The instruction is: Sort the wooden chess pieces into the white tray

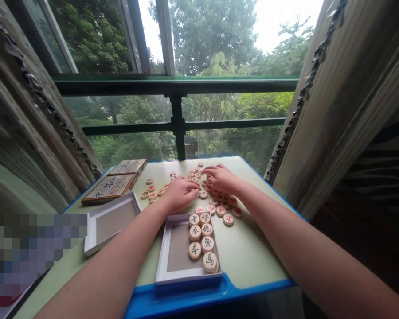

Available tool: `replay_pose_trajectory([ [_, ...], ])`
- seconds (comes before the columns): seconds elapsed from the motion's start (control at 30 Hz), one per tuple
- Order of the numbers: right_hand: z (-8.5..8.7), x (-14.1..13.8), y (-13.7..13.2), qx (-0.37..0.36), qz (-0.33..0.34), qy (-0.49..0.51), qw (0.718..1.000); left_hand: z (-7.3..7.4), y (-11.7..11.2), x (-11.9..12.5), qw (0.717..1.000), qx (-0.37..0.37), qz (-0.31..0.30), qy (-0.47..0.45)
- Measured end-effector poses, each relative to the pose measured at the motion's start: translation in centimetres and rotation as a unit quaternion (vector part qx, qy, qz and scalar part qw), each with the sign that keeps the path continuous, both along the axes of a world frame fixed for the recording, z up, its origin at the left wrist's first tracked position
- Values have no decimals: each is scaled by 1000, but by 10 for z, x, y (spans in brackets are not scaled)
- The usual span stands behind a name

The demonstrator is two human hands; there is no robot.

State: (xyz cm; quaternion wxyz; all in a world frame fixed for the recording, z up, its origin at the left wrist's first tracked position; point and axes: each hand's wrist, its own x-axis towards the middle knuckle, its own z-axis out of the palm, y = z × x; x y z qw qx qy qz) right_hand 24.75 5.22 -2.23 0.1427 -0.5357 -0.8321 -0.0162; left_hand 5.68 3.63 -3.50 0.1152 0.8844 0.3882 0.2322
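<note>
Blue plastic edging runs along the near side of a pale green table (252, 257). Just behind that edge sits a shallow white box (162, 252), with round wooden chess pieces (202, 241) lined up in two columns along its right side, each marked with a black Chinese character. To its left, lying at an angle, is a second white tray (89, 230).

Two bare forearms reach forward from the bottom of the view. The left hand (179, 192) rests palm down just beyond the box's far end, its fingers loosely curled over the tabletop; whether it grips a piece cannot be told. The right hand (221, 177) lies a little farther out, flat, with its fingers stretched toward the left over a scatter of loose pieces (224, 212) marked in red and black. These loose pieces spread around and beneath both hands, from the far end of the box toward the far edge of the table.

At the far left of the table lies a folded wooden board (111, 186) with printed lettering. Beyond the table stands a dark window railing (176, 84), with green trees (213, 35) outside the glass.
</note>
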Motion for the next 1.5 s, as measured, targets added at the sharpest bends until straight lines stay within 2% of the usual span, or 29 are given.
replay_pose_trajectory([
  [0.1,0,-4,2,-13,72,-26,997,4,-6,1,1000,-15,-19,11],
  [0.17,1,-7,2,-22,94,-41,995,5,-10,2,999,-18,-33,23],
  [0.27,3,-6,-2,-6,63,-47,997,5,-12,1,999,-3,-28,33],
  [0.37,1,2,-5,16,24,-45,999,2,-8,-1,999,15,3,29],
  [0.5,-5,12,-2,23,-61,-58,996,-2,-1,-3,998,-22,49,-13],
  [0.67,-10,23,6,-27,-71,-40,996,-4,1,-4,999,-39,28,-14],
  [0.77,-11,25,7,-14,-93,-13,996,-3,-1,-5,1000,-17,20,2],
  [0.93,-10,18,5,-17,-89,-15,996,-5,0,-7,999,13,15,47],
  [1.17,-11,5,7,-22,-147,36,988,-1,-4,-4,996,14,68,55],
  [1.27,-13,3,10,-31,-149,58,987,1,-6,-3,996,10,80,38],
  [1.5,-10,0,9,-44,-137,7,990,6,-7,-6,994,20,110,18],
])
